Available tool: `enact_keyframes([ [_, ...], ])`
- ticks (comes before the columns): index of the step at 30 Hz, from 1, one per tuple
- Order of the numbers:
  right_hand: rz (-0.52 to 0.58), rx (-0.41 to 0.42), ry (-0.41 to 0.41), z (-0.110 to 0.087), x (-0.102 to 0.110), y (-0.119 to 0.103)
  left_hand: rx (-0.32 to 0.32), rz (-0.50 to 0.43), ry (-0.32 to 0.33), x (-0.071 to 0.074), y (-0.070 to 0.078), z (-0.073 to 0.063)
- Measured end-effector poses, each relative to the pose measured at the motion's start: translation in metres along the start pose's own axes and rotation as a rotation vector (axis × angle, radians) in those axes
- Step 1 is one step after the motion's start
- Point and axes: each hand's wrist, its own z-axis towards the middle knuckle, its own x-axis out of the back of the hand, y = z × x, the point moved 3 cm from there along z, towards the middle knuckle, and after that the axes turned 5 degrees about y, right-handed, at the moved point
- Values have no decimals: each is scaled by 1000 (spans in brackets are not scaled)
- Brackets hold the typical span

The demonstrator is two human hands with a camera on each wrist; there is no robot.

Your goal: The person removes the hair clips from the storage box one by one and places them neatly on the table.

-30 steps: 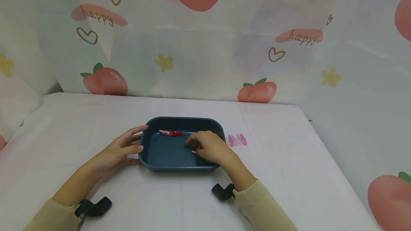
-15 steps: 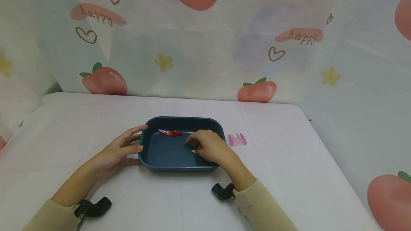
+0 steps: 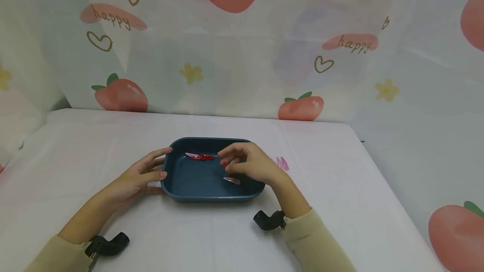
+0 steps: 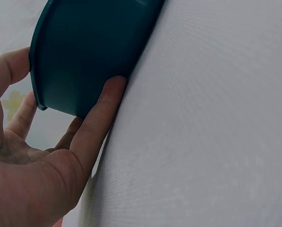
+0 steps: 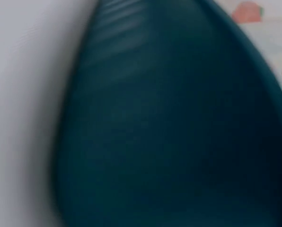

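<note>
Head view, near end: beige sleeves point(image 3: 317, 240), a black wrist camera point(image 3: 269, 221) at each cuff. White-covered desk point(image 3: 181, 230) runs forward to a dark blue tray point(image 3: 196, 184), shallow, round-cornered. Left hand point(image 3: 133, 183) at its left end: grip spread wide, fingers fairly straight, touching rim and outer wall; left wrist view puts one fingertip low, close to the cloth.

Inside the tray, right of middle: pale pink hair clip point(image 3: 232, 181), slim, shiny. Right hand point(image 3: 255, 167) just above, fingers bent; red piece point(image 3: 224, 164) by the fingertips, cannot tell if the grip has it. Right wrist view blurred. Beyond the tray's right end, on the cloth: two pink teardrop clips point(image 3: 285, 163), side by side, near the hand. Red-and-pink clip cluster point(image 3: 199, 157) near the tray's far wall, overlapping.

Cloth continues past the far rim to a straight back edge; right edge slants, well apart from the tray. Behind: fruit-print backdrop point(image 3: 234, 62).
</note>
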Motion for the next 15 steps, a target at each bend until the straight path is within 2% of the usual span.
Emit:
enact_keyframes([
  [2, 99, -10, -5, -1, 6, -2, -1, -4, -3, 0, 0, 0],
  [4, 144, -16, 1, -2, 11, -3, -2, -4, -3, 1, 1, -1],
  [15, 154, -17, 78, -14, 33, -7, 7, -5, -1, -1, 1, 0],
])
